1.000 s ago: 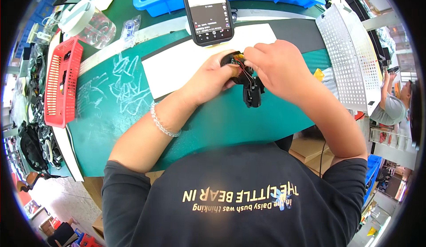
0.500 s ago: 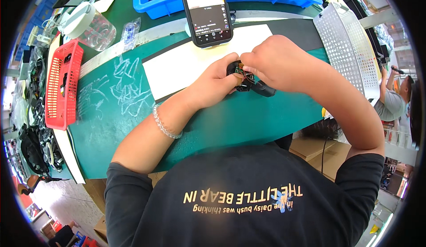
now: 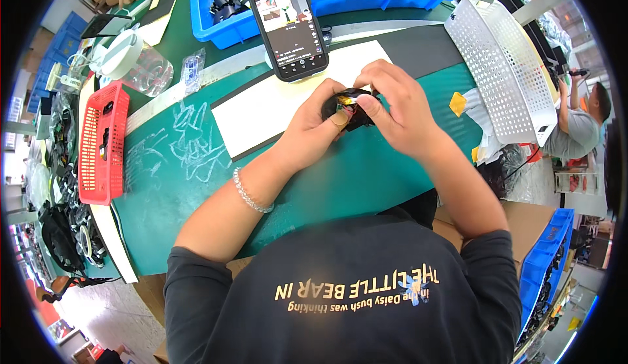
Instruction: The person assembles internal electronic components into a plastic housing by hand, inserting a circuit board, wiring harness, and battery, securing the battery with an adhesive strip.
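A small rounded black device (image 3: 357,119) with its inside exposed is held over the green table. Thin wires and a bit of yellow show in its opening. My left hand (image 3: 313,131) is closed round its left side, the thumb pressed to the near edge. My right hand (image 3: 402,109) grips the right side, thumb and bent index finger at the upper edge. Its fingertips partly hide the device, and I cannot make out any small part between them. Beyond my hands a phone (image 3: 288,30) with a lit screen stands propped up.
A blue bin (image 3: 366,0) of black parts stands behind the phone. At left are a red basket (image 3: 88,148), a clear jug (image 3: 149,72) and a small plastic packet (image 3: 192,72). A perforated metal tray (image 3: 504,69) stands at right. Pale board (image 3: 242,125) lies under the phone.
My right hand has opened out from a tight pinch and its forearm has swung inward. The device has turned, and the black piece hanging at its right no longer shows. The view has shifted.
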The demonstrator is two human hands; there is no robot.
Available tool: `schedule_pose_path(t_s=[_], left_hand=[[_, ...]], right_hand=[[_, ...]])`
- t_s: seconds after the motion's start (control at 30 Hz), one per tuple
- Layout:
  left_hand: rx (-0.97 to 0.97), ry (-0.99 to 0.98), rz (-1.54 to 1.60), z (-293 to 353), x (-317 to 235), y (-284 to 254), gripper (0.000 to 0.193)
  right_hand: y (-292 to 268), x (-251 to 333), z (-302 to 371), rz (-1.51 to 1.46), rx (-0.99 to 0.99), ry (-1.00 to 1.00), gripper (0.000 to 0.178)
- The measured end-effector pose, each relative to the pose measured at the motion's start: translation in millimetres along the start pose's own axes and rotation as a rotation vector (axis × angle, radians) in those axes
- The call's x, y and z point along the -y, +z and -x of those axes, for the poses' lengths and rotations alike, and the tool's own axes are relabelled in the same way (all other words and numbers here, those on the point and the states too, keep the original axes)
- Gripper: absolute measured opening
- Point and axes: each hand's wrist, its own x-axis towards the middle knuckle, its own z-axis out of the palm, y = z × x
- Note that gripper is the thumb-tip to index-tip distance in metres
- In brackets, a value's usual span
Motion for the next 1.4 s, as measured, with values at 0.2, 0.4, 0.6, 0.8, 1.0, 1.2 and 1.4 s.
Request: schedule_pose_path(t_s=[0.2, 0.4, 0.6, 0.8, 1.0, 1.2, 1.4], left_hand=[[0.011, 0.07, 0.012, 2.1, 0.2, 3.9, 0.017], [0.002, 0.106, -0.075, 3.8, 2.2, -0.9, 0.017], [0.041, 0.023, -0.094, 5.7, -0.9, 1.4, 0.017], [-0.009, 0.067, -0.073, 0.4, 2.1, 6.2, 0.015], [0.033, 0.186, -0.137, 0.5, 7.0, 6.5, 0.026], [0.119, 0.105, -0.239, -1.0, 9.5, 4.0, 0.023], [0.112, 0.017, -0.253, -4.7, 4.6, 5.2, 0.016]], right_hand=[[10.5, 1.6, 7.1, -0.152, -0.017, 0.063, 0.021], [10.5, 12.3, 0.7, -0.344, 0.032, 0.166, 0.019], [17.2, 3.4, 12.3, -0.371, 0.002, 0.171, 0.018], [10.6, 8.4, 8.5, -0.498, 0.006, 0.17, 0.02], [-7.6, -11.9, 14.0, -0.162, -0.151, 0.108, 0.019], [-158.1, -113.7, -32.7, -0.155, -0.778, 0.422, 0.034], [-248.2, -246.0, -42.1, 0.3, -0.528, 0.731, 0.043]])
